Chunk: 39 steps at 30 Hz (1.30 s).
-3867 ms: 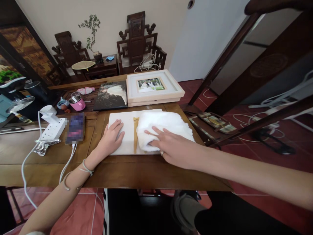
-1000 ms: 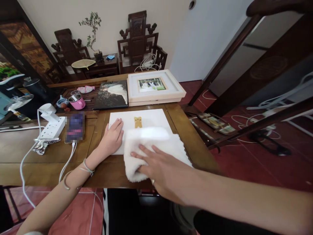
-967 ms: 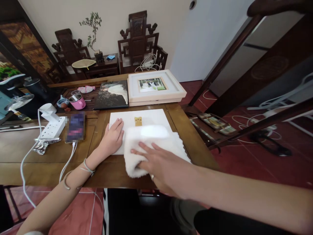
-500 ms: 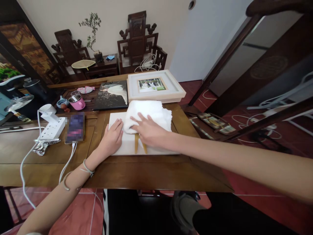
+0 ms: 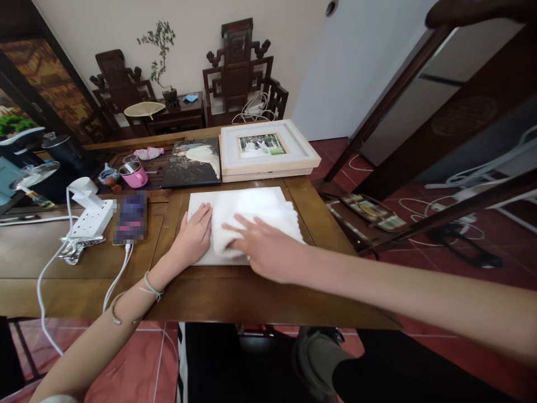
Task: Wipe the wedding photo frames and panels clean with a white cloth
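Observation:
A white fluffy towel [image 5: 262, 204] lies folded on a pale flat board [image 5: 199, 200] near the table's front edge. My right hand [image 5: 268, 246] presses on the towel from above with fingers spread, its thumb tucked at the towel's near fold. The towel covers much of the board, hiding the surface beneath. My left hand [image 5: 196, 232] rests flat on the board's left edge, fingers stretched out and holding nothing. The two hands are apart, with the towel's left side between them.
Behind the board are a light wooden picture frame [image 5: 306, 159] and a dark picture panel [image 5: 178, 170]. To the left lie a phone [image 5: 131, 218] with a cable, a power strip [image 5: 94, 218] and a pink mug [image 5: 134, 176]. Dark wooden furniture [image 5: 403, 112] stands at right.
My right hand has slid the towel toward me and slightly right. The yellow strips seen on the board before are now covered. My left hand has stayed in place.

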Tool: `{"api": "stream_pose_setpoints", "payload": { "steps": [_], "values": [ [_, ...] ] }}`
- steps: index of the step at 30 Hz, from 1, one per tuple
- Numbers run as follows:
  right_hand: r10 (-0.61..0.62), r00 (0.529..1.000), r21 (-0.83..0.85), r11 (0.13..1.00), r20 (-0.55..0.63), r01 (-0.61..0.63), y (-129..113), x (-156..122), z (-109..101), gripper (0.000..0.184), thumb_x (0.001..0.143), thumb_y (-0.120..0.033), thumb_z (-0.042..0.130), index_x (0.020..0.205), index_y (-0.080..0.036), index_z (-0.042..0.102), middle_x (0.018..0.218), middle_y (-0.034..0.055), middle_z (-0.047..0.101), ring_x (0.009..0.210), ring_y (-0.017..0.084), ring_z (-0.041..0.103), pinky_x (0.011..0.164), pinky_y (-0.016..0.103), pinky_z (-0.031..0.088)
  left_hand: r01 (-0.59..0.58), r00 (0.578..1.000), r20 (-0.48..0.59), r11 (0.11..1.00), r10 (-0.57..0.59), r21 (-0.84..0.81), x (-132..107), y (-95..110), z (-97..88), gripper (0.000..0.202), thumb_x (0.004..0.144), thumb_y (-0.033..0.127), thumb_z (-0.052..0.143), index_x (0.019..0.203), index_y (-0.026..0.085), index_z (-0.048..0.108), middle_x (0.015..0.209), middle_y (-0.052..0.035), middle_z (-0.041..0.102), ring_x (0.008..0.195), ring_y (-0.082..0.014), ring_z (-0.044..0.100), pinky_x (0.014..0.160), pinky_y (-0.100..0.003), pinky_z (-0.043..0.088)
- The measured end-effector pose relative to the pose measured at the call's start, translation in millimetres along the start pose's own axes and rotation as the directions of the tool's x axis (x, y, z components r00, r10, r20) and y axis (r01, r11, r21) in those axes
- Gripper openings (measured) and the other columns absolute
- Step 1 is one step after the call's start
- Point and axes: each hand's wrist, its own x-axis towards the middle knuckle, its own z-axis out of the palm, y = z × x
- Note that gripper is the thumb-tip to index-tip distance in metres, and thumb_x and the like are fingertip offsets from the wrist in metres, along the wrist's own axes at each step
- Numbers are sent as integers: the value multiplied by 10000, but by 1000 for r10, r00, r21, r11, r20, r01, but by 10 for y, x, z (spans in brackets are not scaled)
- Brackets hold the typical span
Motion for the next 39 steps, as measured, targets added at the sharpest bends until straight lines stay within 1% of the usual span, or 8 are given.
{"api": "stream_pose_setpoints", "payload": {
  "steps": [4,7,12,18,22,27,33,39],
  "values": [
    [22,990,-60,998,-140,-31,406,284,0,589,793,0,429,1367,-99,518,1577,121,285,1461,349,162,1128,565,286,-1,1000,-20,1000,1,-6,3,-1,13,502,962,203,257,1443,117,374,1555,-153,340,1465,-260,259,1155,-590,200],
    [50,984,-77,995,-170,-64,484,387,-45,558,813,-6,408,1354,-88,521,1572,132,296,1454,359,182,1091,584,332,2,1000,-19,1000,-2,-9,6,1,15,500,957,195,264,1437,120,381,1552,-154,345,1465,-261,260,1154,-591,200],
    [155,987,-28,987,-26,-156,126,221,2,652,760,5,484,1395,-144,503,1603,110,198,1452,428,103,1090,670,269,3,1000,-13,1000,-3,-11,10,-2,14,500,962,208,252,1438,115,377,1554,-161,340,1463,-268,265,1154,-593,203],
    [70,968,-27,997,240,-66,-422,-175,58,659,716,-70,626,1363,-175,552,1606,108,91,1446,440,22,1109,684,216,0,1000,-8,1000,0,3,-4,-7,0,498,968,208,241,1436,98,371,1555,-160,336,1466,-261,258,1155,-587,209],
    [21,953,14,1000,303,-27,-504,-291,-4,654,721,-91,635,1365,-174,550,1600,99,115,1448,428,34,1106,675,245,-11,1000,-11,1000,11,9,-5,-14,5,492,967,200,249,1436,116,373,1556,-153,339,1468,-258,253,1159,-577,209],
    [29,997,34,999,67,-31,-160,-123,30,610,766,-16,483,1343,-195,568,1587,70,243,1461,370,128,1115,627,273,-10,1000,-21,1000,10,3,5,-15,19,490,969,206,245,1436,144,382,1553,-149,347,1462,-263,270,1150,-594,216],
    [59,985,-59,996,-163,-69,466,315,22,594,787,-4,423,1358,-132,529,1579,110,282,1455,366,176,1072,634,329,6,1000,-13,1000,-6,2,6,4,7,495,962,202,265,1440,138,380,1556,-148,341,1467,-254,258,1158,-581,207],
    [131,983,-55,989,-128,-139,367,293,18,606,796,1,417,1384,-114,504,1595,117,230,1452,410,140,1076,644,311,-3,1000,-18,1000,3,-2,2,1,2,498,959,196,270,1441,140,380,1551,-157,347,1462,-263,269,1149,-590,214]
  ]
}}
